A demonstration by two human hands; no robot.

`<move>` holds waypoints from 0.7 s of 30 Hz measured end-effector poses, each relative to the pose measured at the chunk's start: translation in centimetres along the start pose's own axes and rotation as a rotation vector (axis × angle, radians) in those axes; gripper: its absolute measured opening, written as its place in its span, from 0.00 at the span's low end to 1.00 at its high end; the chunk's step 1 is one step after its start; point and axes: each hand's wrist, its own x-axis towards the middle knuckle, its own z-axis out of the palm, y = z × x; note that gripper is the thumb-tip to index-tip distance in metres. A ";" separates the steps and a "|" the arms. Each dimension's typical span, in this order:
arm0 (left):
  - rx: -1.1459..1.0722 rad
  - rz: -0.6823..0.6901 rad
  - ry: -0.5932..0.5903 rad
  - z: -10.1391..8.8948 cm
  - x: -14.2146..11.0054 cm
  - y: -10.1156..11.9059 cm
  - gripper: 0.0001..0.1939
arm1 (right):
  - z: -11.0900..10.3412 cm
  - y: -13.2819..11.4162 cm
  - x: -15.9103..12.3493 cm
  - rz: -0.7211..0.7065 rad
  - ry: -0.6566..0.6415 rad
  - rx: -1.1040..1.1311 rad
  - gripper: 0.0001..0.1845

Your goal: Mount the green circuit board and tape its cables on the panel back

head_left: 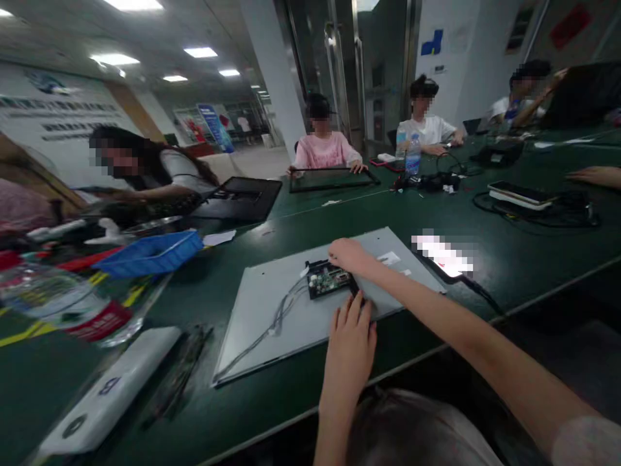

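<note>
A flat grey metal panel (pixel 286 330) lies on the green table before me. On it sits a black housing (pixel 320 294) with a green circuit board (pixel 330 279) inside, and grey cables (pixel 276 317) run from its left side across the panel. My left hand (pixel 350 340) rests at the housing's near right corner, fingers stretched out and touching it. My right hand (pixel 350 255) is at the housing's far right edge, with fingers curled closed; whatever they pinch is hidden. White labels (pixel 389 259) show on the panel behind my right wrist.
To the right lies a lit phone (pixel 444 255) with a cable. At left are a blue tray (pixel 150 252), a plastic bottle (pixel 72 301), a white device (pixel 114 388) and dark thin tools (pixel 179 375). Across the table, a person holds a black frame (pixel 334 188).
</note>
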 end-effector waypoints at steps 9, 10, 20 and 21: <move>-0.002 0.008 0.023 -0.3 0.0 0.3 0.19 | 0.4 0.7 -1.1 0.059 0.041 0.070 0.17; 0.004 0.001 0.020 -0.3 0.0 0.3 0.19 | 0.3 0.9 -1.2 0.057 0.068 0.092 0.17; 0.075 0.023 -0.068 -7.3 3.6 -4.6 0.17 | 0.8 4.1 -2.0 0.146 0.164 0.159 0.17; 0.096 -0.040 -0.064 -7.9 4.6 -5.9 0.17 | 0.9 4.1 -2.1 0.151 0.157 0.160 0.17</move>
